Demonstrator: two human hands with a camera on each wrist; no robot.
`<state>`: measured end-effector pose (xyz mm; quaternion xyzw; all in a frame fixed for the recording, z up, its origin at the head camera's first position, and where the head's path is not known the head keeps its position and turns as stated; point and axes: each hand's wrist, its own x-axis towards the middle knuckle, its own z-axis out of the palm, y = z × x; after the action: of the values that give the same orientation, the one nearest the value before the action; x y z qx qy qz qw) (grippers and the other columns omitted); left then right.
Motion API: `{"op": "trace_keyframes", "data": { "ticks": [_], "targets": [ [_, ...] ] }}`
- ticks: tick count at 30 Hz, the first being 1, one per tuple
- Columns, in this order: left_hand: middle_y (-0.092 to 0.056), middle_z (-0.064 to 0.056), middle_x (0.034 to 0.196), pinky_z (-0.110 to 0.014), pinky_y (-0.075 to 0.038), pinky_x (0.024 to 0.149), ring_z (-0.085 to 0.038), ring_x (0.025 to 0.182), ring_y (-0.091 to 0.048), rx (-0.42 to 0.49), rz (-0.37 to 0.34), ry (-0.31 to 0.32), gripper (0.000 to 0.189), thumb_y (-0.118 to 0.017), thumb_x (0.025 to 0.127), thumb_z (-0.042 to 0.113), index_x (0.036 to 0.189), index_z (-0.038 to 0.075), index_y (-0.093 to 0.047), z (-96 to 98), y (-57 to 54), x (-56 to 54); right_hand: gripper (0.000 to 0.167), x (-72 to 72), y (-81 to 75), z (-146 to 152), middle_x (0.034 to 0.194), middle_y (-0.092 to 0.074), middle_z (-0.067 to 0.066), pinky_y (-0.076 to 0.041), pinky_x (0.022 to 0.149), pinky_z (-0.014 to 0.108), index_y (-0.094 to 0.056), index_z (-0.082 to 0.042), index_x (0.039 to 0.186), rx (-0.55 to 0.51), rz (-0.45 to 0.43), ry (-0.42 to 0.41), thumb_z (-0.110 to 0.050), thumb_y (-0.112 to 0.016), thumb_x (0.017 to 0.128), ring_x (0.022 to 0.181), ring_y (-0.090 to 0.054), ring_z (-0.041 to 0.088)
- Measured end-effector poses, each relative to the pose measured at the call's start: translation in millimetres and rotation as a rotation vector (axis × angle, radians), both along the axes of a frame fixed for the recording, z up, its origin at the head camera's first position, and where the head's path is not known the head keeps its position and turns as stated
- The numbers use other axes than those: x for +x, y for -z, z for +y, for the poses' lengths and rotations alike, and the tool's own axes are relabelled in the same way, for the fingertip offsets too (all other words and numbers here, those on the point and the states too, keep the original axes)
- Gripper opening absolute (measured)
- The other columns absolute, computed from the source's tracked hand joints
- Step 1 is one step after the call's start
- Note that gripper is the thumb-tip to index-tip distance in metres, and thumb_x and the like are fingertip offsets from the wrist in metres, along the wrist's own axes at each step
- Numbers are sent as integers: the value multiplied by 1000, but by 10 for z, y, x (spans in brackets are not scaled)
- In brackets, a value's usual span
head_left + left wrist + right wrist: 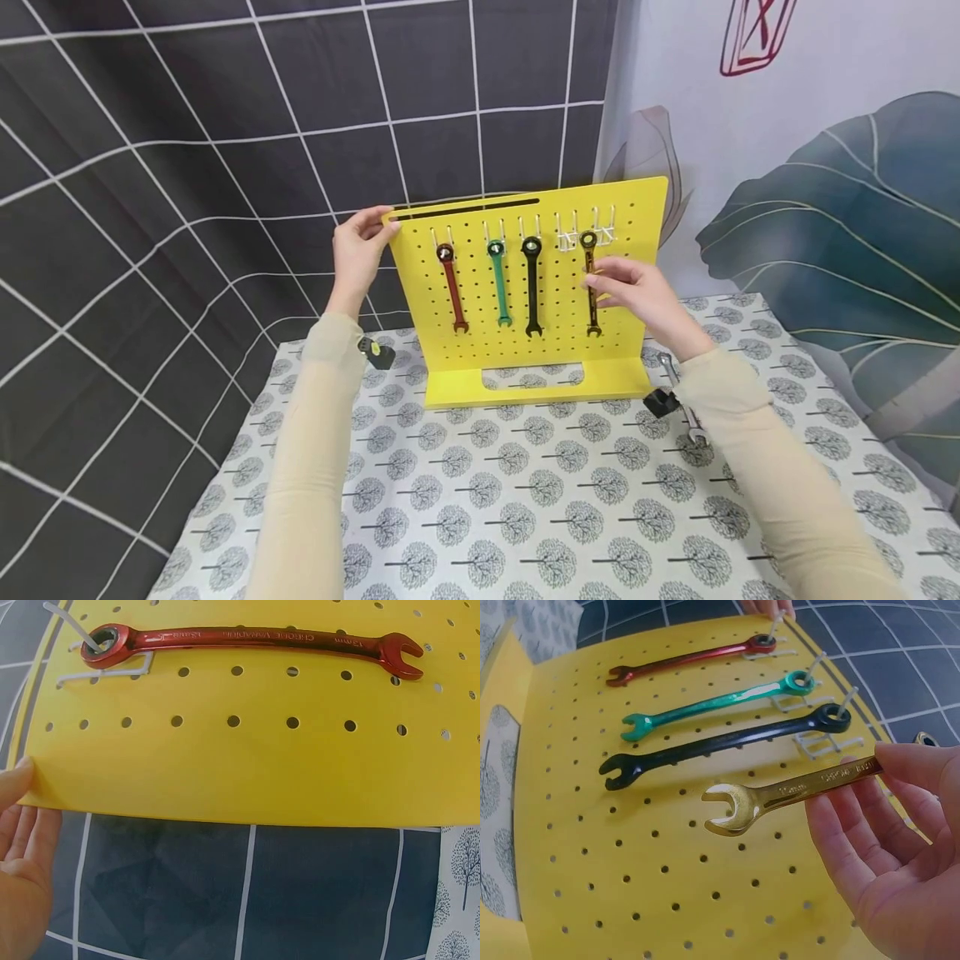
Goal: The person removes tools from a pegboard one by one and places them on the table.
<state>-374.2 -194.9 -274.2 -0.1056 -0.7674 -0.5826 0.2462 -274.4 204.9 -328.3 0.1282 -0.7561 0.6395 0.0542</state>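
Note:
My left hand [360, 250] grips the upper left corner of a yellow pegboard [480, 333], thumb in front and fingers behind. My right hand [633, 292] pinches a gold combination wrench [795, 789] by its shaft, ring end up and open end down, in front of the board's right part. White hooks [577, 233] stand right behind its ring end. Hanging by their ring ends to the left are a red wrench [453, 287], a green wrench [499, 283] and a black wrench [532, 287]. In the left wrist view the red wrench [255, 639] hangs on a white hook.
A silver wrench [696, 429] lies on the tree-patterned tablecloth [480, 492], partly under the right forearm. Close behind the board hangs a dark gridded curtain [315, 100]. At the right is a pale backdrop with large leaves [847, 200].

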Motion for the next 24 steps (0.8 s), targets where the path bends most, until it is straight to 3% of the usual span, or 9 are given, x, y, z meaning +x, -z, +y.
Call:
{"op": "trace_keyframes", "data": {
  "ticks": [10,17,24],
  "targets": [
    [-71,-9,114,-25,-53,88,-14,96,-66,3,-5,-10,29,-75,92,10,120,5,-72,-9,5,-14,23,133,-62,286,106,-70,-7,-58,81,26,-66,-9,117,21,17,42,-21,-69,98,96,-66,11],
    [-71,-8,114,-25,-52,89,-14,97,-66,1,-4,15,30,-76,91,14,120,5,-72,33,20,-47,21,241,-31,593,102,-71,-13,-58,78,25,-69,-12,116,25,7,141,-19,-70,97,85,-70,10],
    [-71,-9,113,-25,-53,88,-14,96,-66,19,-7,18,30,-76,92,12,120,5,-72,-13,20,-46,27,311,-38,876,105,-68,-17,-56,79,20,-65,-13,121,121,-17,202,-28,-68,98,92,-67,5]
  ]
}}
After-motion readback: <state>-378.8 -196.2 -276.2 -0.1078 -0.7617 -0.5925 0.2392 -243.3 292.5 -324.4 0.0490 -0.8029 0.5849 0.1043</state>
